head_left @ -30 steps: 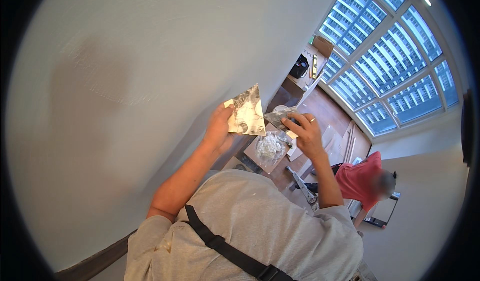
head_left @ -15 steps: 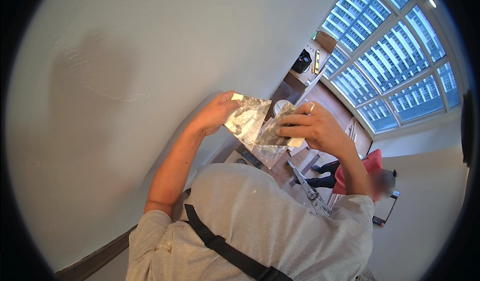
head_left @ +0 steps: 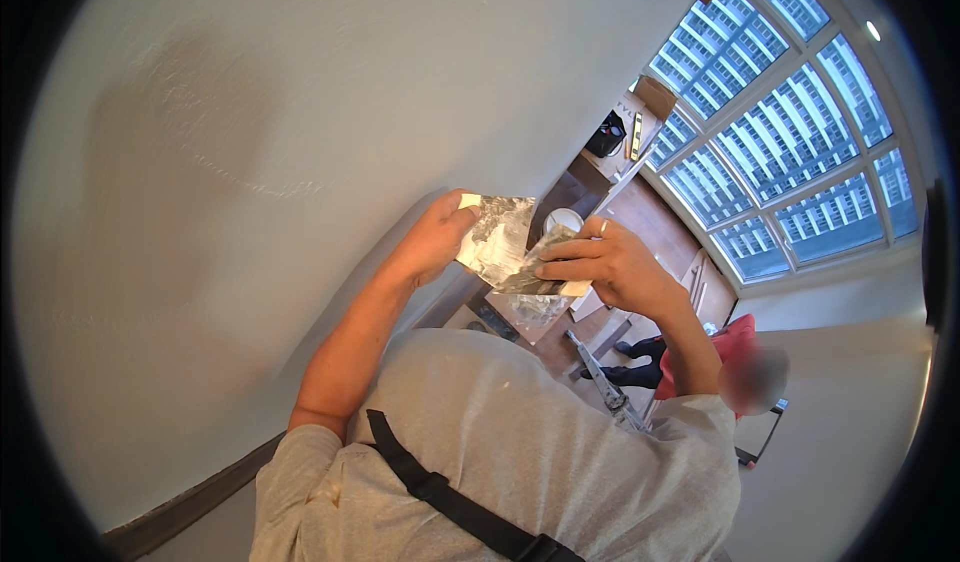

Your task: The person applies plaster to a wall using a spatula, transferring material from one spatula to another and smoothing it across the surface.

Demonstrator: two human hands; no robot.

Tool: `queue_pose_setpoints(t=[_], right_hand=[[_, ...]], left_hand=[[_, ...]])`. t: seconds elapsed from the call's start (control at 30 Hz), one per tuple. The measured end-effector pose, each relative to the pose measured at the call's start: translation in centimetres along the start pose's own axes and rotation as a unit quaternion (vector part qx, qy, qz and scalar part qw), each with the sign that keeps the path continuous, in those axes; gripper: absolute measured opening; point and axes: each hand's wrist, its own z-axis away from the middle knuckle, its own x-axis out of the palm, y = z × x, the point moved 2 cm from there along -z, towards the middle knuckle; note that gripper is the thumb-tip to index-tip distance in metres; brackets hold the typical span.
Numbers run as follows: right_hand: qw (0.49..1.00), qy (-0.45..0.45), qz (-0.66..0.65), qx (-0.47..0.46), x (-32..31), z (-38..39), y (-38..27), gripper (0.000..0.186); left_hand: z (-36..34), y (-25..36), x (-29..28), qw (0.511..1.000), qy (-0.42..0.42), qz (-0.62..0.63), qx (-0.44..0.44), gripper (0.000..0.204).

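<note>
My left hand (head_left: 432,242) is closed on the yellowish edge of a wide flat putty scraper (head_left: 514,220). White putty (head_left: 494,251) is smeared over its metal blade. My right hand (head_left: 625,270), wearing a ring, grips a second scraper (head_left: 556,249) with its fingers laid across the blade. This second blade is tilted and overlaps the lower right part of the first; whether their edges touch I cannot tell. Both scrapers are in front of my chest, beside a pale wall (head_left: 350,92) with fine rough marks.
Below the scrapers is a putty-smeared board (head_left: 535,312), with a white bucket (head_left: 563,221) beyond. A black bag (head_left: 606,135) and a yellow level (head_left: 636,136) lie on a far surface. A person in red (head_left: 735,342) stands at right, near a metal stepladder (head_left: 610,390). Large windows (head_left: 790,112) fill the upper right.
My right hand and its scraper have shifted left, toward my left hand. The left scraper has turned slightly. The whole view has also shifted a little.
</note>
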Motion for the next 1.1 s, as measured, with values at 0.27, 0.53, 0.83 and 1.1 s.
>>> queue_pose_setpoints(t=[0.27,0.53,0.83,1.1], right_hand=[[0.602,0.438,-0.654,0.134,4.2,-0.4,3.1,0.029],[0.829,0.519,0.096,-0.184,-10.2,-10.9,-8.0,0.029],[0.701,0.58,0.33,-0.251,-15.8,-19.6,-13.6,0.037],[0.735,0.586,0.266,-0.213,-7.7,-21.3,-11.3,0.034]], left_hand=[[0.1,-4.0,-2.9,0.995,0.008,0.093,0.03,0.027],[1.0,-4.9,-6.1,0.995,-0.084,0.025,-0.055,0.041],[0.2,-6.5,-6.4,0.992,-0.117,-0.023,-0.043,0.036],[0.4,-6.8,-6.4,0.993,-0.116,-0.006,-0.031,0.038]])
